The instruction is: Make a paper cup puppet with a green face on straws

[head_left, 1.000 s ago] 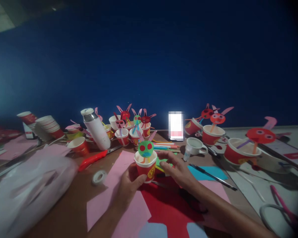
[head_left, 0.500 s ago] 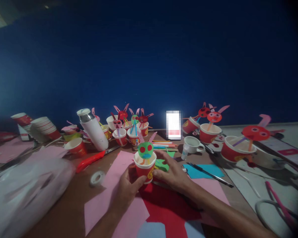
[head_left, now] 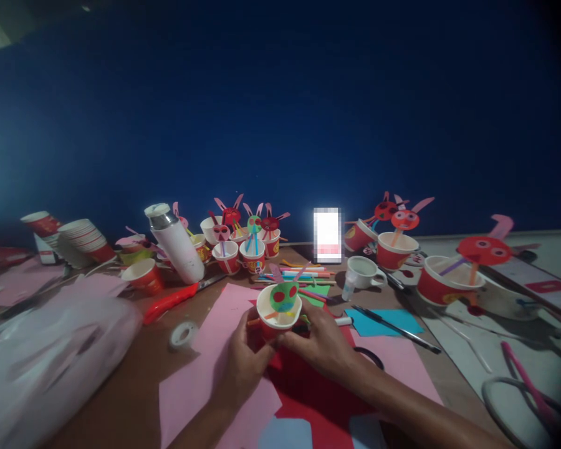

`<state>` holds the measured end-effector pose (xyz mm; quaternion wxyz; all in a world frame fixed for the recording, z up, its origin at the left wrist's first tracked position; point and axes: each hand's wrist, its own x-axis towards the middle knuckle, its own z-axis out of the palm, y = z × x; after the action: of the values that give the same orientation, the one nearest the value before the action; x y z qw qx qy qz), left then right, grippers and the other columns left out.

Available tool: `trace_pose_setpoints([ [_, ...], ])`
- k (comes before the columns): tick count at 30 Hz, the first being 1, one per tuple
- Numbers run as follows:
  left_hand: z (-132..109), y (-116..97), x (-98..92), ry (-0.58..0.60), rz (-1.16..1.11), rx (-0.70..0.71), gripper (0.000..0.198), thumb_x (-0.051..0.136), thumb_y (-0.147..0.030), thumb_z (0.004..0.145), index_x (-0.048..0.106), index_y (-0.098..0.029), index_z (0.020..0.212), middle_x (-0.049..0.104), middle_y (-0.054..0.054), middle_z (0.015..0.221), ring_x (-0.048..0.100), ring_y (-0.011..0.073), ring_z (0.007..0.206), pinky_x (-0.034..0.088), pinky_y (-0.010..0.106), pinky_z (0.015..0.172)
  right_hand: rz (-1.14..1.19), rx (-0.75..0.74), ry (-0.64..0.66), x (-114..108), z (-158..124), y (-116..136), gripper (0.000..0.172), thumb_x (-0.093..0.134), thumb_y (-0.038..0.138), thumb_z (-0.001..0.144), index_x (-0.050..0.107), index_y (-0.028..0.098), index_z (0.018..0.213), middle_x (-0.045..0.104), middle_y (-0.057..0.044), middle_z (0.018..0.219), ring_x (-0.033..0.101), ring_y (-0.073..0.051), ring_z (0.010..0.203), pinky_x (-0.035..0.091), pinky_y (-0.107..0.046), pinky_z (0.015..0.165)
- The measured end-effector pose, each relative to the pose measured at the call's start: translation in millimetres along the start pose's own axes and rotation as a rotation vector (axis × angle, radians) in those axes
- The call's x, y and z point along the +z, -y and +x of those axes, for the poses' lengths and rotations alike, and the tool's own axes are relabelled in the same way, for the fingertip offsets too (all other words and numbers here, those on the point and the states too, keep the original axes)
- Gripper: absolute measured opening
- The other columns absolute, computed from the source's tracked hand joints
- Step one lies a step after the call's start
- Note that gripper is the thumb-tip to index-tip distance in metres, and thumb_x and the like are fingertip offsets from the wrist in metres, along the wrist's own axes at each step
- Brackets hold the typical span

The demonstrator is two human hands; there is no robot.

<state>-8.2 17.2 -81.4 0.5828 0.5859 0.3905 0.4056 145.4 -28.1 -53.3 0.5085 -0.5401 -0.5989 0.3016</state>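
Between my two hands is a red and white paper cup (head_left: 264, 305), its open top tipped toward me. A green paper face (head_left: 284, 297) with red eyes, a blue mouth and pink ears stands at its rim. My left hand (head_left: 249, 349) is closed around the cup's left side. On the other side, my right hand (head_left: 315, 340) grips the cup, thumb in front. An orange stick pokes out at the cup's left. Red paper (head_left: 315, 386) and pink paper (head_left: 229, 374) lie beneath my hands.
Several decorated paper cups (head_left: 226, 257) line the back, beside a white thermos (head_left: 175, 243). A red-handled cutter (head_left: 171, 304), a tape roll (head_left: 184, 336) and a plastic bag (head_left: 51, 362) lie left. To the right are a white mug (head_left: 362, 274), blue paper (head_left: 409, 322) and a black pen (head_left: 397, 330).
Both hands have tilted the cup toward me, so more of its inside shows. My right hand has moved in from beside the cup and now grips it.
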Motion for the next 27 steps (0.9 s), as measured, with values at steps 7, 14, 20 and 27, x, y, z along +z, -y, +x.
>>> trace_pose_setpoints([
  [7, 1, 1, -1.2, 0.035, 0.077, 0.018, 0.048, 0.067, -0.015, 0.069, 0.048, -0.022, 0.113, 0.064, 0.006, 0.11, 0.06, 0.0224, 0.103, 0.046, 0.031, 0.087, -0.154, -0.129, 0.019, -1, 1, 2, 0.008, 0.058, 0.012, 0.073, 0.06, 0.019, 0.074, 0.064, 0.0, 0.074, 0.055, -0.018, 0.069, 0.04, -0.026, 0.066],
  [14, 2, 2, -0.4, 0.09, -0.007, 0.012, 0.048, 0.069, -0.017, 0.069, 0.049, -0.02, 0.113, 0.063, 0.009, 0.112, 0.059, 0.0257, 0.105, 0.047, 0.034, 0.087, -0.14, -0.106, 0.015, -2, 1, -1, 0.011, 0.065, 0.015, 0.071, 0.061, 0.021, 0.08, 0.066, 0.001, 0.08, 0.057, -0.018, 0.071, 0.039, -0.025, 0.064],
  [20, 2, 3, -1.7, 0.109, -0.086, -0.06, 0.042, 0.068, -0.025, 0.073, 0.05, -0.019, 0.111, 0.06, 0.011, 0.118, 0.058, 0.0254, 0.108, 0.045, 0.037, 0.094, -0.135, -0.072, -0.005, -3, 0, -3, 0.018, 0.067, 0.022, 0.071, 0.061, 0.021, 0.088, 0.066, -0.003, 0.087, 0.058, -0.022, 0.079, 0.043, -0.031, 0.073],
  [27, 3, -1, -2.2, 0.116, -0.13, -0.068, 0.041, 0.066, -0.027, 0.075, 0.053, -0.017, 0.113, 0.063, 0.011, 0.114, 0.059, 0.0258, 0.105, 0.046, 0.037, 0.09, -0.155, -0.054, -0.038, -4, 0, -8, 0.052, 0.068, 0.029, 0.071, 0.052, 0.023, 0.12, 0.062, -0.007, 0.111, 0.055, -0.028, 0.1, 0.043, -0.04, 0.086],
])
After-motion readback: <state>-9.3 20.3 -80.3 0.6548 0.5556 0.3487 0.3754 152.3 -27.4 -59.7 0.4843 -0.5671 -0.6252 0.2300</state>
